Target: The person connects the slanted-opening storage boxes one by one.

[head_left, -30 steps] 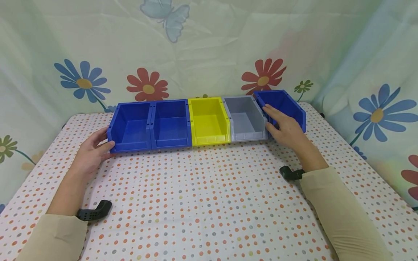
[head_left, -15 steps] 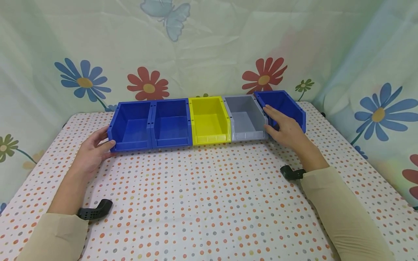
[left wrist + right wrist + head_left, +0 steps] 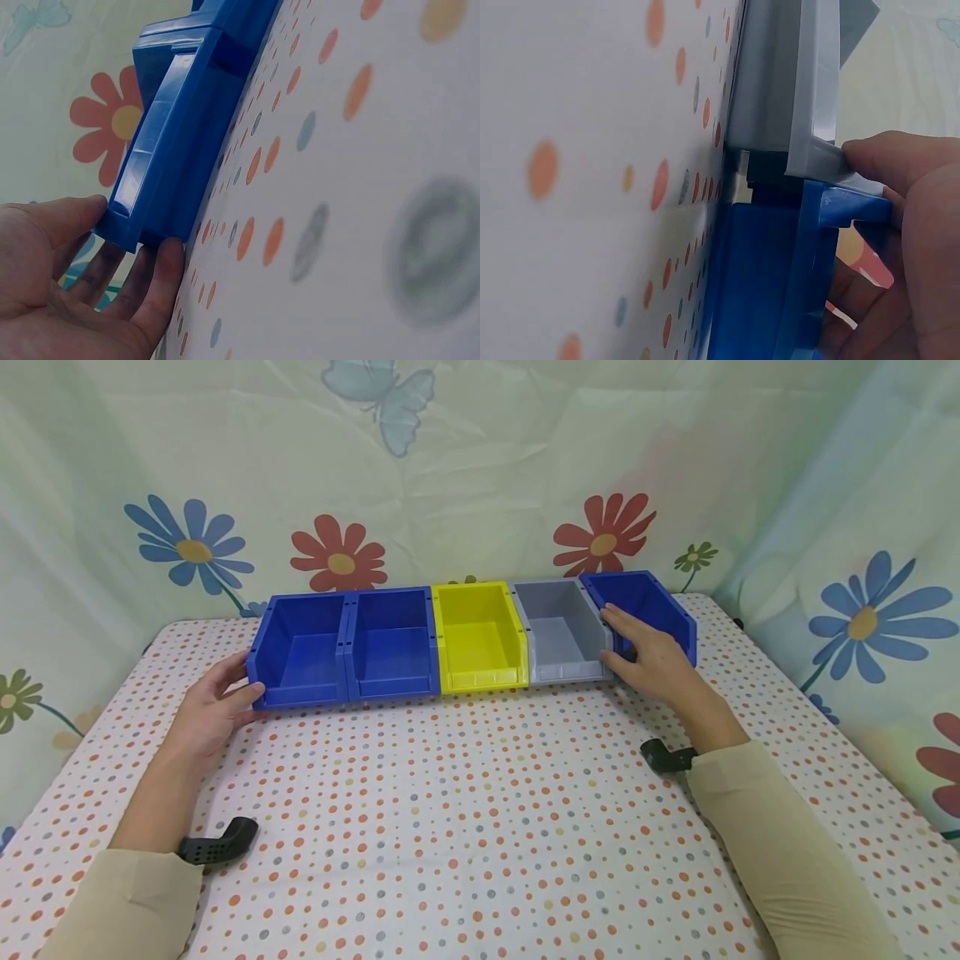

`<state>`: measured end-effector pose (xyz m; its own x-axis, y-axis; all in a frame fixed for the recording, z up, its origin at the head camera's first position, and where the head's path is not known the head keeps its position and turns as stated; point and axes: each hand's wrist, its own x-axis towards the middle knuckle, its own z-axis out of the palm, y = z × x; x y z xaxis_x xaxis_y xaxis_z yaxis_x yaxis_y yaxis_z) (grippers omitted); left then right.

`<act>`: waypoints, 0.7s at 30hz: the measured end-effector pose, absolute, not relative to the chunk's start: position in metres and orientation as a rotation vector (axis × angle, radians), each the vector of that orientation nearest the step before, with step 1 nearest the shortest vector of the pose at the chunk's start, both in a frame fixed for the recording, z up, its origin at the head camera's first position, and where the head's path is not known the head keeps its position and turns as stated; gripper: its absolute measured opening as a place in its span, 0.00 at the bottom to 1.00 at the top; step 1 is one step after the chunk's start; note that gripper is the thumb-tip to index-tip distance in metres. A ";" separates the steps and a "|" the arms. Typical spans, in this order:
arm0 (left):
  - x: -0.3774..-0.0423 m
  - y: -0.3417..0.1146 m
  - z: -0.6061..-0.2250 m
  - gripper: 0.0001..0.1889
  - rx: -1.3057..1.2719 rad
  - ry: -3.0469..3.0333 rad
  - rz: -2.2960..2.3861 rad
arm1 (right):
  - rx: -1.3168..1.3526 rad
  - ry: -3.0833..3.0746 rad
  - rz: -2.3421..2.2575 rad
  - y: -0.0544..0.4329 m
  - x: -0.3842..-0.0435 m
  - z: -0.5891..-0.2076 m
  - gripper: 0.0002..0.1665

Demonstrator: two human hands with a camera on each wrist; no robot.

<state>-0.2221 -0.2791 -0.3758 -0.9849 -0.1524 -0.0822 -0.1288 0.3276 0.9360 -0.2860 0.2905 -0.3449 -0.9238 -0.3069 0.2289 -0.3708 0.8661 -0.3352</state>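
Five storage bins stand in a row. At the left end, a blue bin has my left hand against its outer side. In the left wrist view, my left thumb touches its front corner, with spread fingertips at the end wall. My right hand is at the join of the grey bin and the rightmost blue bin. The right wrist view shows my thumb on the grey front corner and my other fingers bent behind the blue wall, partly hidden.
Between the end bins stand a second blue bin and a yellow bin. A dotted cloth covers the table. A flowered curtain hangs close behind the row.
The rightmost blue bin has shifted slightly left towards the grey bin, with my right hand moving along. My left hand and the other bins stay about where they were.
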 end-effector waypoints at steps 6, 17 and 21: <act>-0.223 -0.279 -0.379 0.35 0.282 -2.546 -1.782 | 0.512 -2.891 0.576 0.292 -0.284 -0.344 0.41; -0.224 -0.280 -0.376 0.35 0.289 -2.561 -1.798 | 0.513 -2.950 0.626 0.291 -0.283 -0.346 0.43; -0.224 -0.280 -0.376 0.35 0.310 -2.573 -1.781 | 0.478 -3.008 0.675 0.290 -0.282 -0.347 0.47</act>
<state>-0.2242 -0.2803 -0.3757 -0.9806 -0.1596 -0.1141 -0.1630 0.3388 0.9266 -0.2816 0.2900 -0.3468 -0.9527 -0.2909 0.0878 -0.3005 0.8593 -0.4140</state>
